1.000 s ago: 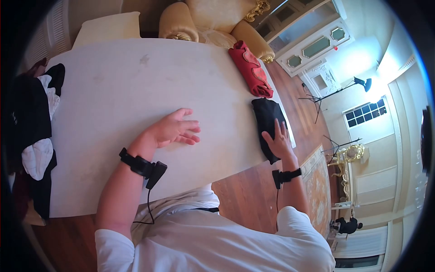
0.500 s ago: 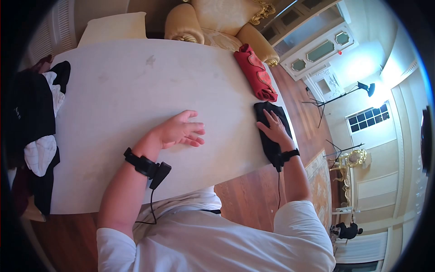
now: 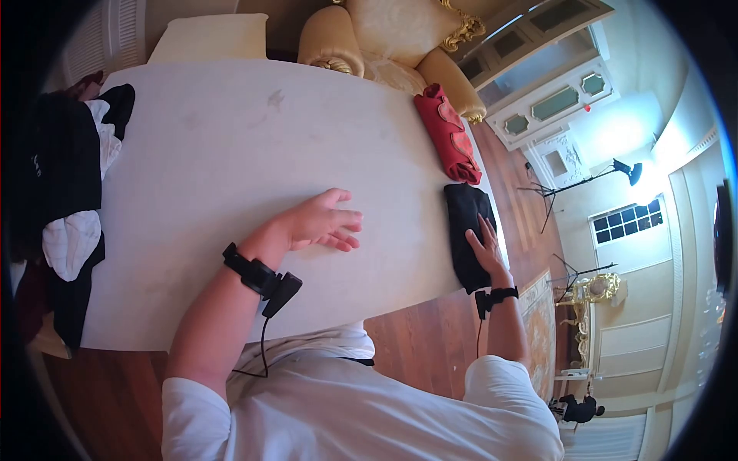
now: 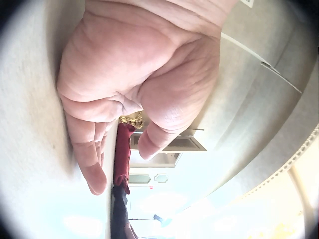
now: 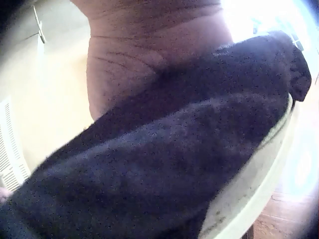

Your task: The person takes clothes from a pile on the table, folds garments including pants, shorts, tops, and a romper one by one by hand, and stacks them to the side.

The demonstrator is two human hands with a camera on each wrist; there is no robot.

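Observation:
My right hand (image 3: 488,250) rests on a folded black garment (image 3: 464,219) at the right edge of the white table (image 3: 246,146), fingers extended and thumb spread. In the right wrist view the dark cloth (image 5: 144,154) hides the fingers and shows only the heel of the hand. A rolled red garment (image 3: 446,131) lies just beyond the black one. My left hand (image 3: 319,221) holds nothing, its little-finger side down at the middle of the table and its fingers loosely bent. The left wrist view shows its palm (image 4: 119,55) with the thumb apart from the fingers.
A heap of black, white and dark red clothes (image 3: 68,169) lies along the table's left side. Beyond the far edge stand a cream padded armchair (image 3: 400,34) and a pale seat (image 3: 207,38). A lamp on a stand (image 3: 626,170) and a person in black (image 3: 578,409) are off to the right.
My right hand slid forward over the black garment, then drew back toward its near end. The left hand keeps its pose on the table. The head view has shifted slightly.

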